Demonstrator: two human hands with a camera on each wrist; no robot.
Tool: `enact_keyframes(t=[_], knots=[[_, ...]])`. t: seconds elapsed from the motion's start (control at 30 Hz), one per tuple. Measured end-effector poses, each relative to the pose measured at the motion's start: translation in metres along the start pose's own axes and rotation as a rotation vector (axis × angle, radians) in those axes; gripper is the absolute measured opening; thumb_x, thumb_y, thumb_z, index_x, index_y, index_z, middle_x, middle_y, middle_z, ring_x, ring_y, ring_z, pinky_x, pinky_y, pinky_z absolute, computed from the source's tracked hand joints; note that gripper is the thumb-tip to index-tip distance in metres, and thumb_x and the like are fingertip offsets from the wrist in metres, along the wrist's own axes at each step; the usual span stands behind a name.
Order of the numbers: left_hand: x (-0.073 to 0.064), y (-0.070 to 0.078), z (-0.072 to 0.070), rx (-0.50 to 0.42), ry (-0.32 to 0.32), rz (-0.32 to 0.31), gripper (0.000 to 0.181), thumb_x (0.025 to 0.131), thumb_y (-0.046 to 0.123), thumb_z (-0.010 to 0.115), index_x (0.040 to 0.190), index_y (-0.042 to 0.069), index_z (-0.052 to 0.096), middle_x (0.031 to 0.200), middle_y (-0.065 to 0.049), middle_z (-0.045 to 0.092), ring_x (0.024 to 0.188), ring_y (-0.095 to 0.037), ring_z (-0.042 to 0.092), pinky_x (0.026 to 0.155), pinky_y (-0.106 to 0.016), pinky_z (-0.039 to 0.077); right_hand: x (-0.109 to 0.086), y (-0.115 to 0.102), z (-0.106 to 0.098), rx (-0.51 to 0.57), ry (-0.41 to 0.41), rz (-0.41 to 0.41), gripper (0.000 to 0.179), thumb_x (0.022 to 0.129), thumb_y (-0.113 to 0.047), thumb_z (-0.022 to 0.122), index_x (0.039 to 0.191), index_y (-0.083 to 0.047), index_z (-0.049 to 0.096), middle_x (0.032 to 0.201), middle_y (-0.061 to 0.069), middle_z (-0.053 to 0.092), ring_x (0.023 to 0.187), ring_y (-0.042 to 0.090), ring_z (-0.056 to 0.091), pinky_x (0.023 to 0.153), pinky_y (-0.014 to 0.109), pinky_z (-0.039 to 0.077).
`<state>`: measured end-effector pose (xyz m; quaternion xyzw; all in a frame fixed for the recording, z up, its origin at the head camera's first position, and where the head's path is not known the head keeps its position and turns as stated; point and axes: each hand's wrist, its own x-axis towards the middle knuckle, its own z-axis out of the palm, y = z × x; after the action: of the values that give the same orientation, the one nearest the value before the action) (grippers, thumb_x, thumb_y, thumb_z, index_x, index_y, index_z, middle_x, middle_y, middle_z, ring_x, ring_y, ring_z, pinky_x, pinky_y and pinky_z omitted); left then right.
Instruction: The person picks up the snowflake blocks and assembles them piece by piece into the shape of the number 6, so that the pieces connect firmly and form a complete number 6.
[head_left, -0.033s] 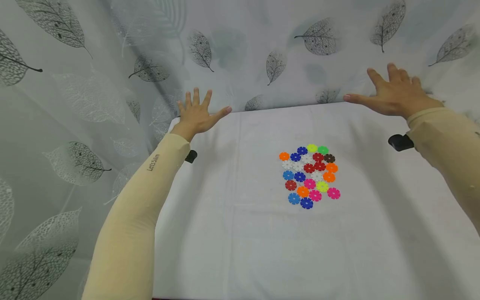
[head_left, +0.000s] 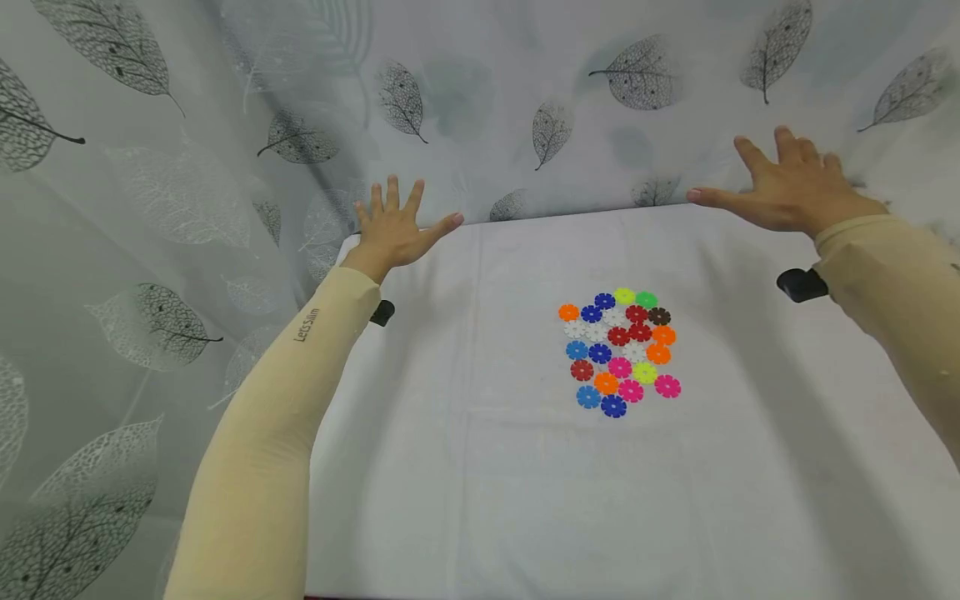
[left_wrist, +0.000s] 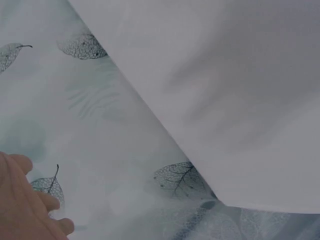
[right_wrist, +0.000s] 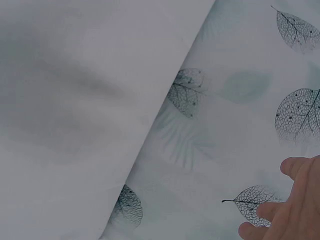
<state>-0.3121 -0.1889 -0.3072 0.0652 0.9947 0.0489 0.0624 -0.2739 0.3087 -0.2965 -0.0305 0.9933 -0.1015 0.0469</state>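
My left hand [head_left: 393,237] and right hand [head_left: 795,192] hover, fingers [head_left: 787,148] apart. Some twenty-five round discs [head_left: 618,337] lie flat, faces upward, three of them pink.

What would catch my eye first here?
Probably the cluster of bright, notched discs on the white cloth, right of centre in the head view. Then come the left hand and right hand, empty with fingers spread, near the cloth's far edge. Beyond them, leaf-printed fabric fills the background.
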Motion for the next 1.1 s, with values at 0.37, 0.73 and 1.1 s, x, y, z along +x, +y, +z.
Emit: enact_keyframes(t=[0.37, 0.73, 1.1], knots=[[0.005, 0.001, -0.001, 0.022, -0.016, -0.003, 0.107, 0.08, 0.095, 0.014, 0.16, 0.029, -0.016, 0.163, -0.016, -0.025, 0.147, -0.041, -0.025, 0.112, -0.068, -0.013, 0.002, 0.006, 0.006, 0.018, -0.013, -0.006, 0.11, 0.091, -0.078, 0.037, 0.159, -0.005, -0.008, 0.156, 0.039, -0.018, 0.142, 0.063, -0.009, 0.108, 0.077, -0.003], [0.001, 0.026, 0.008, 0.059, -0.001, 0.094, 0.106, 0.081, 0.094, 0.014, 0.16, 0.029, -0.015, 0.165, -0.016, -0.02, 0.148, -0.039, -0.023, 0.115, -0.065, -0.01, -0.011, 0.003, 0.023, 0.076, 0.026, -0.05, 0.105, 0.092, -0.073, 0.045, 0.162, -0.011, -0.003, 0.16, 0.033, -0.017, 0.143, 0.063, -0.003, 0.102, 0.082, 0.009], [-0.009, 0.065, 0.033, -0.099, 0.056, 0.246, 0.09, 0.098, 0.073, 0.036, 0.164, 0.02, 0.008, 0.169, -0.014, -0.002, 0.153, -0.041, -0.005, 0.121, -0.055, 0.0, -0.018, -0.02, 0.03, 0.339, 0.022, -0.108, 0.089, 0.103, -0.057, 0.042, 0.162, -0.012, -0.007, 0.164, 0.023, -0.021, 0.146, 0.058, -0.004, 0.105, 0.079, 0.005]])
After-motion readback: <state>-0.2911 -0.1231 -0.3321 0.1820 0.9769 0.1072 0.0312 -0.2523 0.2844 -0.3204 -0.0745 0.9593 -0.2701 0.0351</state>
